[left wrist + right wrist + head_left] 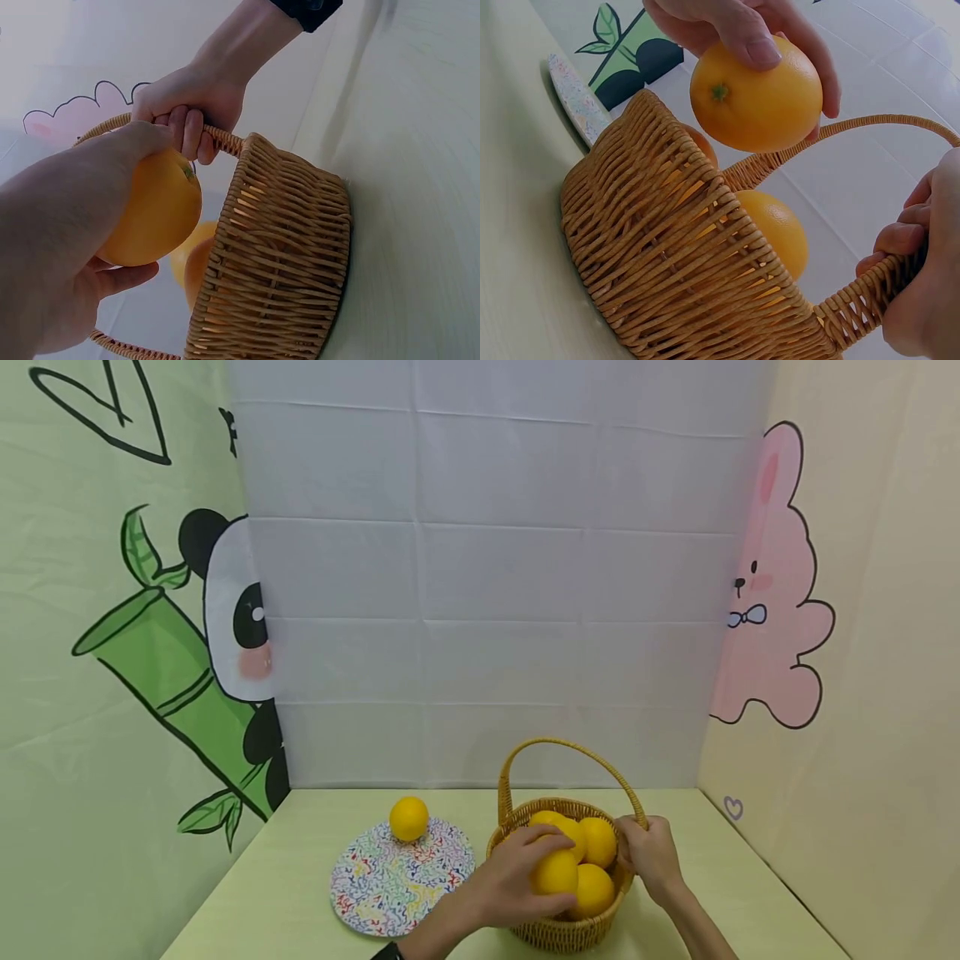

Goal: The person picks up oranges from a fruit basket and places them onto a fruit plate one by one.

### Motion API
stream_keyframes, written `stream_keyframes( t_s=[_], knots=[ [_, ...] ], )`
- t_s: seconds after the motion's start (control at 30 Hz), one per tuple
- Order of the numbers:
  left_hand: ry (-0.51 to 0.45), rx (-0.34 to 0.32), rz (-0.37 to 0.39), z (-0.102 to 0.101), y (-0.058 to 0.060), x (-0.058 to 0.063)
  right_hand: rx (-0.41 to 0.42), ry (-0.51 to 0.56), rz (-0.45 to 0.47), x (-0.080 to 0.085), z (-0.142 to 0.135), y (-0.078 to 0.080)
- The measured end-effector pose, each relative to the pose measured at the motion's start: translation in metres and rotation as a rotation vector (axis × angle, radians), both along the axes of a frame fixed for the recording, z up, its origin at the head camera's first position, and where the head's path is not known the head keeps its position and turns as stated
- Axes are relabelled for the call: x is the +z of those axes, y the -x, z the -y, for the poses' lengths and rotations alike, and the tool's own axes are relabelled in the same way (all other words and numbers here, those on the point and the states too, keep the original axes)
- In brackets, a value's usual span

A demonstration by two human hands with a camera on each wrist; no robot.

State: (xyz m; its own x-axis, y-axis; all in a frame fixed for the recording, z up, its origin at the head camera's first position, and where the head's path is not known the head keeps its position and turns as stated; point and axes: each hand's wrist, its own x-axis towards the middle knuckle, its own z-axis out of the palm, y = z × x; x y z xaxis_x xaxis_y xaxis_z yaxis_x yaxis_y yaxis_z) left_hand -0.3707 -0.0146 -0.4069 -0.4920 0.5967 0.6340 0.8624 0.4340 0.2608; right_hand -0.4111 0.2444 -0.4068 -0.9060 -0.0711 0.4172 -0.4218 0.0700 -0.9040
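Note:
My left hand (517, 878) grips an orange (756, 94) above the rim of a wicker basket (277, 255); the wrist views show it raised clear of the other fruit. In the head view, several more oranges (592, 892) fill the basket. My right hand (651, 856) is curled round the right side of the basket's arched handle (855, 307), near where it meets the rim. Left of the basket lies a round plate (375, 893) with a multicolored squiggle pattern. A single orange (408, 819) rests at the plate's far edge.
The pale table (720, 893) meets a grey backdrop (495, 610) close behind the basket and plate. Side walls carry a panda with bamboo (172, 652) on the left and a pink rabbit (780, 635) on the right. The basket's handle arches high over its opening.

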Motion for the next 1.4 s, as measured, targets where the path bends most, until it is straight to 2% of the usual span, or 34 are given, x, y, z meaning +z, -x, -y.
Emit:
stream_keyframes(
  t_s=[0.3, 0.63, 0.77, 1.0, 1.23, 1.4],
  knots=[
    [-0.076, 0.015, 0.035, 0.026, 0.0, 0.004, 0.012, -0.035, -0.018, -0.002, -0.002, 0.001],
    [-0.177, 0.004, 0.089, 0.062, -0.001, 0.009, 0.012, -0.027, -0.021, -0.001, 0.0, -0.001],
    [-0.217, 0.023, 0.101, 0.078, -0.001, 0.01, 0.011, -0.021, -0.019, -0.001, 0.0, -0.001],
    [-0.256, 0.118, 0.123, 0.108, 0.003, 0.01, -0.003, -0.009, -0.003, -0.002, 0.0, -0.001],
    [-0.27, 0.247, 0.083, 0.143, 0.01, 0.012, 0.021, -0.026, -0.026, -0.002, 0.0, 0.001],
    [-0.276, 0.33, 0.056, 0.169, 0.014, 0.011, 0.009, -0.01, -0.023, -0.001, 0.002, 0.0]
  ],
)
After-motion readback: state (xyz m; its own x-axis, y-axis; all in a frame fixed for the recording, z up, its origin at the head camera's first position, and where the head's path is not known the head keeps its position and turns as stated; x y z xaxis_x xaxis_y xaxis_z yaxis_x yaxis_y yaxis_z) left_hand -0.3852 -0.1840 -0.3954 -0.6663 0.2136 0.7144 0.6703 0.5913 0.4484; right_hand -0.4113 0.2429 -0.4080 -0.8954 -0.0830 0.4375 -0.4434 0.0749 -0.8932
